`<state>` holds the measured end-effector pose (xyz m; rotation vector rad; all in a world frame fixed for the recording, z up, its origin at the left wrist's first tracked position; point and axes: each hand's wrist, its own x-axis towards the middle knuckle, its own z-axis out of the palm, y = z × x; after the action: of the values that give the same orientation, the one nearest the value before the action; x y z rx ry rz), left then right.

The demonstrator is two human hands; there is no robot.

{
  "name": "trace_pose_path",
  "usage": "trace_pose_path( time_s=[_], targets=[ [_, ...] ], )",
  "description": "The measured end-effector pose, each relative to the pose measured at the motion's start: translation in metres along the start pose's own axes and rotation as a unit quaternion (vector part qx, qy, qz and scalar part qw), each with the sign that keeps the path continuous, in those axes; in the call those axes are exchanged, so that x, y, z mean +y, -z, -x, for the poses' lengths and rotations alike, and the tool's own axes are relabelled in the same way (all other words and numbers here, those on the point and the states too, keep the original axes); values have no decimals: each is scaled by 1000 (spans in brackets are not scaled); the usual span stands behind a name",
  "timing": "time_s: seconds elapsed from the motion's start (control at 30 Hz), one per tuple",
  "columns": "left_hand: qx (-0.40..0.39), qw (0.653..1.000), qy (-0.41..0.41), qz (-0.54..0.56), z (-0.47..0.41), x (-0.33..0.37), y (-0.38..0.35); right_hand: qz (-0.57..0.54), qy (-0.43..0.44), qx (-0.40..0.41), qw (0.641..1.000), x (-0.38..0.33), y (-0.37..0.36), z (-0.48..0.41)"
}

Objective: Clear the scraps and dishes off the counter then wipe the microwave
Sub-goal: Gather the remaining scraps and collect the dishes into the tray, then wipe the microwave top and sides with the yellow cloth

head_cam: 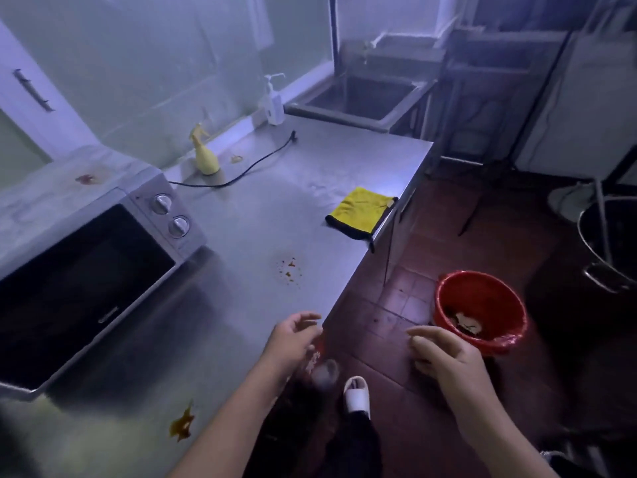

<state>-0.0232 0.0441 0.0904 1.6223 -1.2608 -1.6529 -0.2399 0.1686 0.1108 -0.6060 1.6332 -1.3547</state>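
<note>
Both hands hover at six o'clock, just off the edge of the surface (258,219): left hand (293,336) loosely curled, right hand (444,357) with fingers (423,340) apart, nothing in either that I can make out. Yellow cloth (358,212) lies folded at one o'clock by the edge. It looks soft, light and limp, so I'd bunch it in the palm, no slipping. Microwave (86,270) sits at nine o'clock with a reddish stain (86,178) on top. Crumbs (289,269) at twelve and a brown spill (182,424) at seven look sticky. Red bin (479,308) stands at three, on the floor.
</note>
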Motion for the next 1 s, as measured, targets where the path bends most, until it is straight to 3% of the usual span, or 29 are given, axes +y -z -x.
trace_pose_path(
  time_s=[0.13,0.33,0.57,0.67,0.8,0.9,1.0],
  targets=[
    [9,992,-27,-120,-125,49,-30,31,-1,41,999,-20,21,-64],
    [39,979,-43,-197,-297,118,-65,75,-36,63,995,-61,23,-164],
    [45,922,50,-380,-414,145,-81,76,-64,61,993,-92,20,-240],
    [39,937,40,-346,-423,149,-90,66,-81,63,993,-102,22,-265],
    [-43,979,36,-198,-407,168,-100,27,-134,38,990,-112,10,-313],
    [-64,992,-13,-112,-355,198,-109,-66,-215,-58,973,-119,-15,-348],
    [-69,993,-48,-84,-288,215,-125,-156,-328,-183,913,-135,-38,-384]
  ],
)
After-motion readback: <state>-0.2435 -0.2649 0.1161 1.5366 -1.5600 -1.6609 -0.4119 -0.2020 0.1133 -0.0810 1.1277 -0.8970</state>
